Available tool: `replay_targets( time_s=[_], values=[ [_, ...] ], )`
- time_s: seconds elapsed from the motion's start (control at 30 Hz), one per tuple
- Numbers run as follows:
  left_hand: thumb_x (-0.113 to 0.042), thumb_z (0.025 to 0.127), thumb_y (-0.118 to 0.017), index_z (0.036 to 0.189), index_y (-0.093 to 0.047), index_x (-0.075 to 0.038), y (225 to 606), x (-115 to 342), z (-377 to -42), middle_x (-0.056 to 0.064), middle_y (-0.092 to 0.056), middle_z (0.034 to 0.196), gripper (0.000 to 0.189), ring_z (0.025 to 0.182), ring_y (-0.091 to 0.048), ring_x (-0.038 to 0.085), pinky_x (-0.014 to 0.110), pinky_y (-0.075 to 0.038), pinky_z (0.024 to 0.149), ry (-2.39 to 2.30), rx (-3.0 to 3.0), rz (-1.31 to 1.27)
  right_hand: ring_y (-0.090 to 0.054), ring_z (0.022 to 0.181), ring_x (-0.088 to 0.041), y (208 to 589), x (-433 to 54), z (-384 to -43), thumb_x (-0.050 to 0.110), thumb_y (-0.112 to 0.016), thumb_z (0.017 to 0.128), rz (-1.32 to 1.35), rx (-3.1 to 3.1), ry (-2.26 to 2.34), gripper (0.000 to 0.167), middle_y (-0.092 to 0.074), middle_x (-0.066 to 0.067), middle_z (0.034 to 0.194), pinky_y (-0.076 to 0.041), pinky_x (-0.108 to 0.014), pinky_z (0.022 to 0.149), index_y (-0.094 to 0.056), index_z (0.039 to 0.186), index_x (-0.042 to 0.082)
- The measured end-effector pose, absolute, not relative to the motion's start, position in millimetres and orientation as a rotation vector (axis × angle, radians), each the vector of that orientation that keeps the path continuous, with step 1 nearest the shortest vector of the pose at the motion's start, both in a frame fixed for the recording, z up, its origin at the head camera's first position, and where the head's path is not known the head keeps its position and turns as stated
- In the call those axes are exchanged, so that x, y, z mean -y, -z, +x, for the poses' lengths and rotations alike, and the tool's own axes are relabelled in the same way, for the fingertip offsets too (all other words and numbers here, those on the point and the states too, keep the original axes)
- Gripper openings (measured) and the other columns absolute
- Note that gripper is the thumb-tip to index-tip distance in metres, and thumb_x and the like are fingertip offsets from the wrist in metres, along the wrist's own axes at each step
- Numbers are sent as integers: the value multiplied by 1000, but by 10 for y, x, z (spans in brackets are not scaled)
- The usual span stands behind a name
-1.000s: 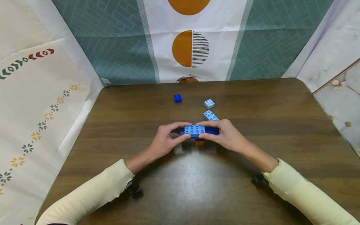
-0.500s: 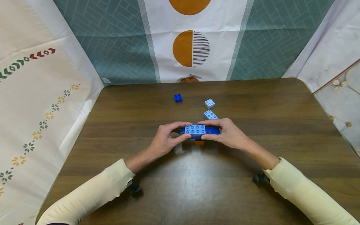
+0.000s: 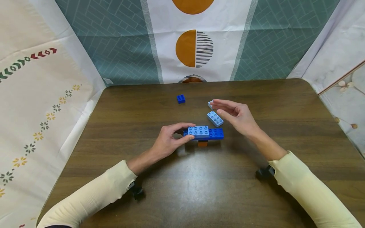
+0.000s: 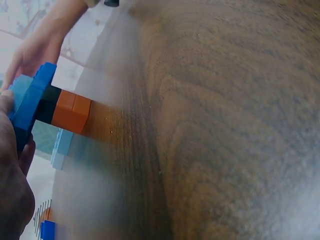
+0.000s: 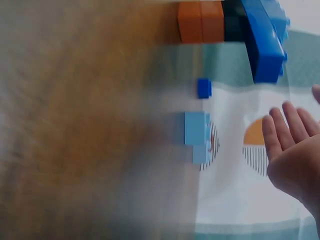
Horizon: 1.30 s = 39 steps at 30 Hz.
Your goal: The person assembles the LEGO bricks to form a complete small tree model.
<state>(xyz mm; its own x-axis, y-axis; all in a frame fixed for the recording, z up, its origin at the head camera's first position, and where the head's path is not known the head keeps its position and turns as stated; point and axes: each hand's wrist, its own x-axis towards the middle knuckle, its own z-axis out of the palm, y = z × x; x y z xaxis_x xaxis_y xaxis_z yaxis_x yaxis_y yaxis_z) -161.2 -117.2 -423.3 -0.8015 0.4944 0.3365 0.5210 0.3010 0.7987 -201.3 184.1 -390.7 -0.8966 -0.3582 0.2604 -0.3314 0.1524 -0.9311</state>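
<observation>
Centrally: a toy-brick stack (image 3: 216, 134) at the middle of a wooden table (image 3: 188, 190).
Left to right: left hand (image 3: 167, 141), pinching the light-blue eight-stud brick (image 3: 198, 131) atop dark-blue, black and orange layers; dark-blue four-stud brick (image 3: 181, 99), behind; pale-blue four-stud brick (image 3: 210, 104), partly hidden; loose light-blue eight-stud brick (image 3: 215, 118); right hand (image 3: 240, 116), fingers extended.

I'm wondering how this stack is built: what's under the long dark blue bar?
Beneath the bar is a black block, with orange blocks below that. The top of the black block is covered by the bar, so it can't be seen.
</observation>
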Motion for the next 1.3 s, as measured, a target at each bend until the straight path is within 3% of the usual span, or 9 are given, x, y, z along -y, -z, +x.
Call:
replay_targets(
  time_s=[0.23,0.5,0.77,1.0,1.3],
  values=[
    [-19,100,-78,137,-71,-13,4224,1169,-1614,1,-73,132,38,105,-69,14,36,-60,90,1546,2504,-995,-49,147,-21,3971,-1995,-2328,12,-68,106,-424,-2401,1964,56,-54,-6,159,-46,-21,110,-50,159,13],
    [-17,100,-79,137,-70,-10,4235,1166,-1613,2,-73,133,38,106,-69,15,37,-60,90,1550,2500,-1000,-32,158,-22,4134,-2027,-2575,5,-66,105,-317,-2325,1847,72,-35,-8,171,-31,-37,124,-30,167,7],
    [-18,100,-78,137,-70,-12,4222,1166,-1612,2,-72,133,39,106,-69,15,38,-60,90,1552,2511,-990,-31,158,-25,4203,-1946,-2726,1,-65,105,-349,-2314,1746,72,-32,-12,171,-27,-43,127,-27,167,3],
    [-18,100,-79,137,-71,-12,4215,1166,-1608,1,-72,133,39,106,-69,15,39,-60,91,1565,2509,-983,-33,157,-30,4231,-1836,-2794,1,-65,105,-363,-2372,1589,73,-32,-14,171,-32,-45,124,-27,167,1],
    [-20,99,-79,137,-71,-17,4220,1169,-1614,0,-72,133,39,106,-69,16,41,-60,91,1588,2514,-977,-45,149,-37,4249,-1751,-2828,0,-70,101,-288,-2515,1440,62,-47,-21,161,-40,-48,119,-45,158,-2]
  ],
)
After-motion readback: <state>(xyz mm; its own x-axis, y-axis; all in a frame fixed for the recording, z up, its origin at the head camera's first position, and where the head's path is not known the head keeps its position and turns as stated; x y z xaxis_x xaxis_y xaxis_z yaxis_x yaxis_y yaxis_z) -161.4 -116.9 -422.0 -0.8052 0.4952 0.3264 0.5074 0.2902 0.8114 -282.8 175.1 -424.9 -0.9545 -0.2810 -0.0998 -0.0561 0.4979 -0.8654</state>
